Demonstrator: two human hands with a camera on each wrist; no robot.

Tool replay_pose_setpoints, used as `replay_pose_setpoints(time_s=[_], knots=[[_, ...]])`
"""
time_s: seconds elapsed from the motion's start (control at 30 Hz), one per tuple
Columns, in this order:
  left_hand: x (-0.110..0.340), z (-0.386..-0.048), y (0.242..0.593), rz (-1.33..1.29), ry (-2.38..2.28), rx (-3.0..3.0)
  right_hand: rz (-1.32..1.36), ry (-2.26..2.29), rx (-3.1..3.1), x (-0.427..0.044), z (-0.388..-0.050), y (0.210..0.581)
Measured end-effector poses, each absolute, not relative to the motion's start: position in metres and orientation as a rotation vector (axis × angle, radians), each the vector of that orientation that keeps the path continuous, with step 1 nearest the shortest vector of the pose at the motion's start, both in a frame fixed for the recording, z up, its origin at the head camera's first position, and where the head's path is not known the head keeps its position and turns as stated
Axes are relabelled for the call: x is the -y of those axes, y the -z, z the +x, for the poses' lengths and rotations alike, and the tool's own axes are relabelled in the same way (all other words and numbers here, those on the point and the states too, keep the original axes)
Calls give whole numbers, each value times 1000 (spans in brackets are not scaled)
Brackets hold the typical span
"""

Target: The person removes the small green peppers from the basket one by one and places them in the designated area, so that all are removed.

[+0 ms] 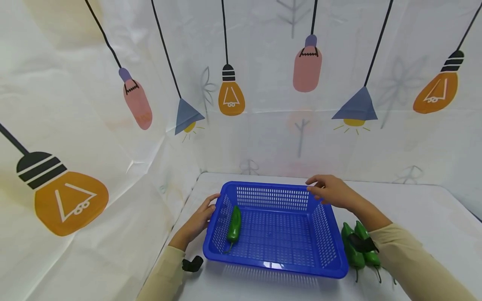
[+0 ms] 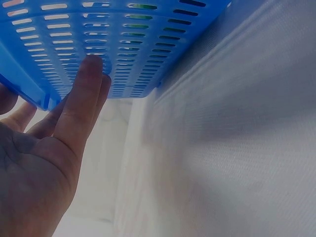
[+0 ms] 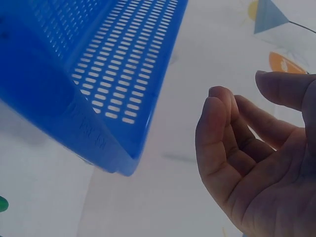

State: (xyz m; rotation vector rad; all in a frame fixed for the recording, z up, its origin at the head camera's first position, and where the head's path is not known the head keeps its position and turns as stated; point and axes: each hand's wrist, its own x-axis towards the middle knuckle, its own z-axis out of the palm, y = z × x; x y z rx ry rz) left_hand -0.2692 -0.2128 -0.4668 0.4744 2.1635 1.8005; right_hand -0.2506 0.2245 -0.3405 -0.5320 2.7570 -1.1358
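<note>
A blue plastic basket (image 1: pixel 275 234) with slotted walls stands on the white table. Inside it, along the left wall, lies one long green pepper (image 1: pixel 234 225). My left hand (image 1: pixel 200 217) is at the basket's left side; in the left wrist view its fingers (image 2: pixel 81 106) lie against the outer slotted wall, fairly straight. Near the far right corner hovers my right hand (image 1: pixel 331 190). The right wrist view shows that hand (image 3: pixel 256 153) apart from the basket (image 3: pixel 123 64), fingers loosely bent, nothing held.
Right of the basket lie more green peppers (image 1: pixel 352 251), partly hidden by my right sleeve (image 1: pixel 410 255). A white sheet (image 1: pixel 263 138) printed with hanging lamps rises behind the table (image 1: pixel 414 209) and on the left. Dark pieces show at both sleeves.
</note>
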Motion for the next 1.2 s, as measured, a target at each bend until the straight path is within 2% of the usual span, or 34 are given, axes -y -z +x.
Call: replay_pose_setpoints(time_s=[1.2], knots=[[212, -268, 465, 457, -1804, -2163, -594, 1218, -2670, -192, -259, 345]])
